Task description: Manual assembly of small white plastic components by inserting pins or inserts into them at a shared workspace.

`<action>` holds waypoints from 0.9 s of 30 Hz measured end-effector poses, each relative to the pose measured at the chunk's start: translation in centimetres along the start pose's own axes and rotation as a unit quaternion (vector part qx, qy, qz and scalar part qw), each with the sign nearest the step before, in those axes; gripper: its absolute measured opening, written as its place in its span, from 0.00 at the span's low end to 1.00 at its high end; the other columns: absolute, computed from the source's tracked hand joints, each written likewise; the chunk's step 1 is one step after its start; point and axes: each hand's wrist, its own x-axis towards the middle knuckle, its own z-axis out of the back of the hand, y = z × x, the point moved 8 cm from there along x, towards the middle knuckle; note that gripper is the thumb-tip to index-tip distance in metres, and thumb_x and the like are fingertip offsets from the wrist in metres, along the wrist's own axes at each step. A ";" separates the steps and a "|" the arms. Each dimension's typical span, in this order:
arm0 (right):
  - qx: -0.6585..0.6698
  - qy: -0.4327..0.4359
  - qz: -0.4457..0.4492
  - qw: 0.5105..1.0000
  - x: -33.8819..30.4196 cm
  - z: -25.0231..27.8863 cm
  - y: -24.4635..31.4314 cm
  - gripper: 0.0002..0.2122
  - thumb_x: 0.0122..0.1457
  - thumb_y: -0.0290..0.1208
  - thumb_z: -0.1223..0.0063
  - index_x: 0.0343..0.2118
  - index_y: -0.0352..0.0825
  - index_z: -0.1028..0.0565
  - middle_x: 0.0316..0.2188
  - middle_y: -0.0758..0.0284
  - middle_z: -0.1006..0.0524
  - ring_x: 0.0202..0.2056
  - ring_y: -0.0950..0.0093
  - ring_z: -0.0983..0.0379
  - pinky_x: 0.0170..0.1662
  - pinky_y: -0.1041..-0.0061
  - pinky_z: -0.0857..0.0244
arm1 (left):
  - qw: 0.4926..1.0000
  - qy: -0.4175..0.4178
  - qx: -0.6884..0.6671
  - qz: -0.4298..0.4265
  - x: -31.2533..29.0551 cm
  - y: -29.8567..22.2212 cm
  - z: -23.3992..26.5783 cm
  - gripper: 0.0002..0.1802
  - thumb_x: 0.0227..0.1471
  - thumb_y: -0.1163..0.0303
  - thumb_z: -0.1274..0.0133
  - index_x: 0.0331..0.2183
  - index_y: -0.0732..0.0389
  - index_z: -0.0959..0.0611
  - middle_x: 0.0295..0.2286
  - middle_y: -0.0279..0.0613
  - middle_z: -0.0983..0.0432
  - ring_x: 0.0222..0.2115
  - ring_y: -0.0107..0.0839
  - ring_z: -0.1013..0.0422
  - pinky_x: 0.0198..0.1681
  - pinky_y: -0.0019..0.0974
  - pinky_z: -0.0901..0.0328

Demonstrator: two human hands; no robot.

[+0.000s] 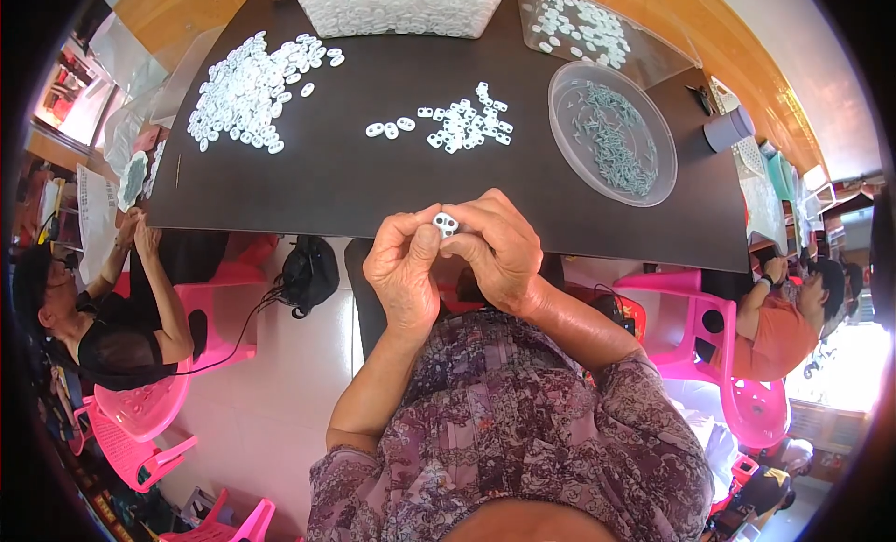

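At the table's near edge my left hand (403,271) and my right hand (499,248) meet, thumbs and forefingers closed on one small white plastic piece with dark holes (445,225). My fingertips cover its sides. Beyond them lies a loose cluster of small white rectangular pieces with holes (465,125). Three white oval pieces (390,128) sit in a row to its left. A large heap of similar white oval pieces (238,94) spreads over the far left. To the right, a round clear tub (560,136) holds many thin grey-green pieces that look like screws.
Along the far edge of the dark table (373,187) stand a clear bin full of white pieces (401,10) and a clear tray of more (644,52). A grey cup (728,129) is at right. People sit on pink chairs at left (140,407) and right.
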 end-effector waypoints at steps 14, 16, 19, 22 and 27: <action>0.014 0.015 -0.044 0.999 -0.5 -0.6 -0.1 0.15 0.44 0.21 0.40 0.37 0.29 0.27 0.25 0.66 0.26 0.25 0.74 0.34 0.27 0.78 0.38 | 1.000 -0.026 0.008 -0.003 -0.4 -0.5 0.5 0.10 0.51 0.71 0.46 0.34 0.68 0.23 0.28 0.37 0.25 0.28 0.20 0.31 0.34 0.23 0.36; 0.003 0.017 -0.035 0.999 -0.4 -0.5 0.1 0.15 0.44 0.21 0.40 0.37 0.29 0.27 0.26 0.65 0.26 0.25 0.74 0.34 0.27 0.78 0.38 | 0.999 -0.029 0.020 -0.005 -0.6 -0.7 0.4 0.10 0.51 0.72 0.46 0.34 0.68 0.23 0.28 0.37 0.25 0.29 0.20 0.31 0.34 0.22 0.36; -0.021 0.007 0.001 1.000 -0.4 -0.7 0.9 0.15 0.44 0.22 0.40 0.37 0.29 0.28 0.27 0.64 0.27 0.26 0.72 0.33 0.27 0.77 0.38 | 0.999 -0.034 0.013 -0.013 -0.6 -0.8 0.3 0.10 0.51 0.72 0.47 0.35 0.68 0.23 0.29 0.37 0.26 0.29 0.19 0.32 0.34 0.22 0.36; -0.044 -0.007 0.041 0.998 -0.5 -0.8 1.2 0.15 0.43 0.22 0.40 0.36 0.30 0.29 0.28 0.64 0.27 0.26 0.70 0.33 0.27 0.76 0.37 | 0.999 -0.041 0.018 -0.012 -0.7 -1.0 0.0 0.09 0.52 0.72 0.47 0.35 0.68 0.23 0.29 0.35 0.27 0.29 0.18 0.33 0.34 0.22 0.37; -0.055 -0.010 0.071 0.996 -0.3 -0.7 1.9 0.15 0.43 0.22 0.41 0.35 0.30 0.29 0.27 0.63 0.28 0.26 0.68 0.33 0.27 0.75 0.37 | 0.999 -0.026 0.025 -0.036 -1.5 -1.4 -0.2 0.09 0.53 0.71 0.49 0.34 0.67 0.24 0.30 0.35 0.30 0.32 0.20 0.36 0.38 0.25 0.39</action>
